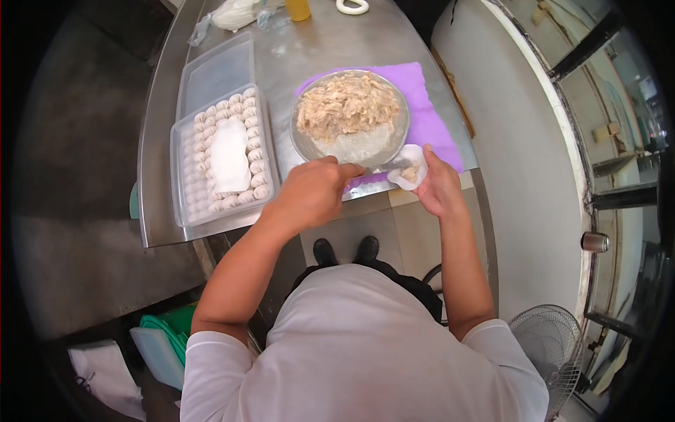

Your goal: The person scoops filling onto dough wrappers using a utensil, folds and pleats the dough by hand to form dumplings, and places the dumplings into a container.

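Note:
My left hand (316, 188) is closed round a thin tool, its tip (376, 170) reaching toward the wrapper. On the fingers of my right hand (439, 184) rests a white round wrapper (409, 167) with a small lump of filling in it. Just beyond both hands, a round metal bowl (351, 149) holds pale minced filling (344, 105) heaped at its far side. The bowl stands on a purple cloth (429, 105). To the left, a clear plastic box (180, 204) contains rows of pleated dumplings (259, 167), partly covered by a white sheet (229, 156).
A clear lid (216, 74) lies behind the box on the metal table (274, 60). Farther back are a plastic bag (235, 14), a yellow container (298, 9) and a white ring (352, 5). A fan (548, 352) stands at the lower right, below a window.

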Available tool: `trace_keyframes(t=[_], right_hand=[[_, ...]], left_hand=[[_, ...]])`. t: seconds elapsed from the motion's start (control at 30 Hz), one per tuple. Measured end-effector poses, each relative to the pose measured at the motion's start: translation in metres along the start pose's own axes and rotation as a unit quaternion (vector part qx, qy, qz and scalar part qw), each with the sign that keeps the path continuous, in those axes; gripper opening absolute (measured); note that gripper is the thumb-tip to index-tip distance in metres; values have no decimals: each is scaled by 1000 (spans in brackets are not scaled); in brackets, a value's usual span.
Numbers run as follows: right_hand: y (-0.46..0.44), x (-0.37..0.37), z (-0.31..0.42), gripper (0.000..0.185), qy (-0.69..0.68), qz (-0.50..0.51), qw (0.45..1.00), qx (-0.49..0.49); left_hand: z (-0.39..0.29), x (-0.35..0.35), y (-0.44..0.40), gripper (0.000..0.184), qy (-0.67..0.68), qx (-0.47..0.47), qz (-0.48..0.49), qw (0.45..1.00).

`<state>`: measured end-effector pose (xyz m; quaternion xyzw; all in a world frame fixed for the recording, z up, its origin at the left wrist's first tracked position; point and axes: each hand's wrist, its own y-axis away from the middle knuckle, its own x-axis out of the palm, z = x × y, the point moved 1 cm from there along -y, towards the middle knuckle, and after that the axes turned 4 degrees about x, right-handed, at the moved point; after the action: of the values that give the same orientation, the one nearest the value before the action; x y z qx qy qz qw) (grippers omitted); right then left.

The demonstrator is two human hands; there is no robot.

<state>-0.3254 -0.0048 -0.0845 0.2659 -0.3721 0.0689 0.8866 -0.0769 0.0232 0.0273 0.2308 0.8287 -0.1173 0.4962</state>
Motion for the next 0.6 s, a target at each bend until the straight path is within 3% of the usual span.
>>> trace_keyframes(t=[0.23,0.3,0.37,0.43,0.6], right_hand=[[3,-10,-1,43,-52,-18,998,11],[2,-18,-3,43,-34,-35,999,-4],[0,-20,-3,42,-29,-33,999,-10],[3,-17,-3,42,-32,-38,999,-1],[8,-28,-5,41,-60,-31,998,14]], left_hand=[[12,-3,-21,35,-15,37,33,999],[18,-5,-44,39,3,-54,-34,998],[37,19,-64,40,-17,-38,-73,996],[37,30,-76,42,-78,-66,-37,994],[45,28,-60,46,-43,-80,-2,996]])
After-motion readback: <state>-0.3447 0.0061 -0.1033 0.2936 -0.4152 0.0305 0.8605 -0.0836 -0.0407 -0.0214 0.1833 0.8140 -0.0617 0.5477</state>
